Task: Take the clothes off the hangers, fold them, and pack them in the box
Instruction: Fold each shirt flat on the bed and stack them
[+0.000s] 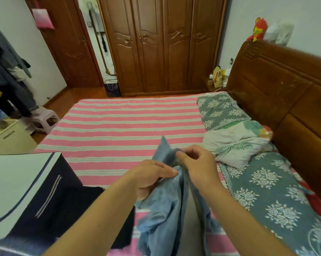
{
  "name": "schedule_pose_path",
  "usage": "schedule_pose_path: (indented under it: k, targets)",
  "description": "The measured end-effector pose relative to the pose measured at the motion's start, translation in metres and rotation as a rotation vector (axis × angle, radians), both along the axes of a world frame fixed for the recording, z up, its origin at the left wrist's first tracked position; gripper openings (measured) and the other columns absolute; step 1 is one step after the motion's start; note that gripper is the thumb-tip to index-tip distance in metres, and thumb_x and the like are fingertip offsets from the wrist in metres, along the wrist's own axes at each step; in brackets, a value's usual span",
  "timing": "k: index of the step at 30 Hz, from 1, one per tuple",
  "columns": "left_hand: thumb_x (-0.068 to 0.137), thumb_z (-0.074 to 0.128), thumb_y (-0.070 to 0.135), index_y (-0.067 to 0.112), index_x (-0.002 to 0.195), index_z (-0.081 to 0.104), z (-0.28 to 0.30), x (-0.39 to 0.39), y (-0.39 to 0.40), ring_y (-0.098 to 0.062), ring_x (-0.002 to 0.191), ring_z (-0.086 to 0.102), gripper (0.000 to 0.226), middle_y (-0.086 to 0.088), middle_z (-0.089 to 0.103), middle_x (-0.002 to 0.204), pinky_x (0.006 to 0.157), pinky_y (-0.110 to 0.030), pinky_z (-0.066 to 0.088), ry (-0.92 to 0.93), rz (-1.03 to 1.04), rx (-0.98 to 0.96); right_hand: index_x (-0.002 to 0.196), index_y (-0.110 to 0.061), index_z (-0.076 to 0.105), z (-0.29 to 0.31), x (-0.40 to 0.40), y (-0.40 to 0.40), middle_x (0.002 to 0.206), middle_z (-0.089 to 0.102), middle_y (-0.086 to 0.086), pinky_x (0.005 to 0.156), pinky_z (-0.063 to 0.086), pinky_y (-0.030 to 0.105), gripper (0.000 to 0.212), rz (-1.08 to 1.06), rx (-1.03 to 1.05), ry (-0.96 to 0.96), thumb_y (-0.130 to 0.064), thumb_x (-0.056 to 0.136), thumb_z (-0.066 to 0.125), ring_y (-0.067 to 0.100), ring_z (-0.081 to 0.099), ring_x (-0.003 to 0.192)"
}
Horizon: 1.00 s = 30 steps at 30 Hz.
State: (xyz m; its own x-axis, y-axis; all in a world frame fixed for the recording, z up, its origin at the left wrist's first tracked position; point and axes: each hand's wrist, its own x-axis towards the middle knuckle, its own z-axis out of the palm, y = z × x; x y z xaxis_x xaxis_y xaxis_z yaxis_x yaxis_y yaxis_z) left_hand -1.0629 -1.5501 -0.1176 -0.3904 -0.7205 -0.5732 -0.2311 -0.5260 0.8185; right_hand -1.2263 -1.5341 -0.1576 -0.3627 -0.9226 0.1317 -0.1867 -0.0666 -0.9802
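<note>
A light blue denim shirt (165, 209) hangs in front of me above the near edge of the bed. My left hand (152, 178) grips its front edge on the left side. My right hand (196, 163) pinches the fabric near the collar, close to the button line. The collar point sticks up between the hands. No hanger shows in the shirt. A dark navy fabric box (45, 196) with a white lid flap stands at the lower left on the bed. Dark clothes (6, 71) hang on a rack at the far left.
The bed has a pink and white striped sheet (122, 130). Grey floral pillows (218, 109) and a crumpled quilt (237, 145) lie at the right, against a wooden headboard (277, 89). A wardrobe (161, 45) stands behind. A plastic stool (45, 121) and a white bin (10, 137) sit at left.
</note>
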Motion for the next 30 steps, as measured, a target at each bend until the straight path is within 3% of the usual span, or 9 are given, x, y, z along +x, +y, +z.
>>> schedule_pose_path:
  k: [3,6,9,14,17,21,24,27,30]
  targets:
    - [0.1,0.059,0.005,-0.001,0.097,0.073,-0.01,0.004,0.006,-0.024,0.074,0.072,0.015,-0.016,0.074,0.087,0.068,-0.034,0.058,0.06,0.041,0.049,0.085,-0.023,0.08,-0.007,-0.003,0.014,0.078,0.074,-0.013,0.072,0.055,0.023,0.013,0.199,-0.096,0.259,-0.01,0.084,0.078,0.005,0.07,0.076]
    - [0.099,0.057,0.003,-0.002,0.095,0.074,-0.013,0.007,0.009,-0.025,0.076,0.073,0.017,-0.017,0.074,0.089,0.069,-0.033,0.058,0.092,0.072,0.085,0.093,-0.018,0.081,-0.009,-0.007,0.023,0.084,0.076,-0.014,0.074,0.053,0.017,0.018,0.29,-0.251,0.409,-0.004,0.082,0.079,0.002,0.07,0.08]
    - [0.097,0.06,0.007,-0.004,0.096,0.072,-0.01,0.009,0.008,-0.027,0.076,0.072,0.016,-0.017,0.074,0.085,0.068,-0.034,0.058,0.074,0.102,0.14,0.098,-0.015,0.08,-0.014,-0.01,0.024,0.093,0.077,-0.01,0.079,0.055,0.018,0.021,0.323,-0.353,0.483,-0.003,0.082,0.079,0.0,0.071,0.086]
    - [0.093,0.065,0.011,-0.01,0.119,0.067,-0.015,0.016,0.01,-0.037,0.104,0.067,0.034,-0.028,0.068,0.12,0.103,-0.048,0.053,0.163,0.122,0.241,0.103,-0.012,0.079,-0.015,-0.022,0.022,0.104,0.074,-0.012,0.087,0.054,0.017,0.018,0.418,-0.435,0.616,-0.006,0.086,0.075,-0.003,0.069,0.097]
    - [0.09,0.069,0.012,-0.006,0.117,0.069,-0.018,0.019,0.012,-0.036,0.102,0.066,0.033,-0.024,0.068,0.113,0.101,-0.046,0.053,0.225,0.133,0.232,0.108,-0.012,0.078,-0.014,-0.026,0.021,0.111,0.072,-0.01,0.089,0.055,0.02,0.019,0.48,-0.457,0.709,-0.007,0.091,0.07,0.002,0.069,0.101]
    - [0.092,0.072,0.017,-0.006,0.124,0.067,-0.023,0.018,0.015,-0.038,0.117,0.066,0.04,-0.024,0.069,0.123,0.105,-0.047,0.051,0.275,0.118,0.245,0.115,-0.011,0.074,-0.014,-0.025,0.021,0.118,0.071,-0.002,0.088,0.057,0.027,0.021,0.541,-0.469,0.851,-0.008,0.097,0.062,0.011,0.068,0.104]
    - [0.098,0.064,0.016,-0.005,0.117,0.071,-0.025,0.017,0.018,-0.034,0.107,0.07,0.029,-0.022,0.073,0.114,0.099,-0.044,0.053,0.283,0.176,0.24,0.115,-0.009,0.073,-0.019,-0.019,0.022,0.121,0.068,0.001,0.088,0.056,0.028,0.023,0.527,-0.472,0.879,-0.003,0.096,0.063,0.016,0.067,0.105]
    - [0.099,0.063,0.013,-0.006,0.115,0.071,-0.034,0.02,0.021,-0.036,0.109,0.069,0.026,-0.023,0.073,0.113,0.102,-0.046,0.053,0.27,0.239,0.209,0.114,-0.007,0.073,-0.029,-0.009,0.026,0.119,0.065,0.0,0.083,0.057,0.026,0.025,0.471,-0.467,0.87,0.0,0.093,0.064,0.017,0.068,0.099]
    - [0.1,0.059,0.008,-0.008,0.115,0.07,-0.038,0.023,0.023,-0.036,0.105,0.071,0.025,-0.024,0.073,0.112,0.096,-0.045,0.056,0.281,0.304,0.156,0.118,-0.005,0.071,-0.038,0.006,0.033,0.123,0.062,0.001,0.094,0.052,0.02,0.03,0.442,-0.429,0.819,0.002,0.091,0.061,0.016,0.066,0.104]
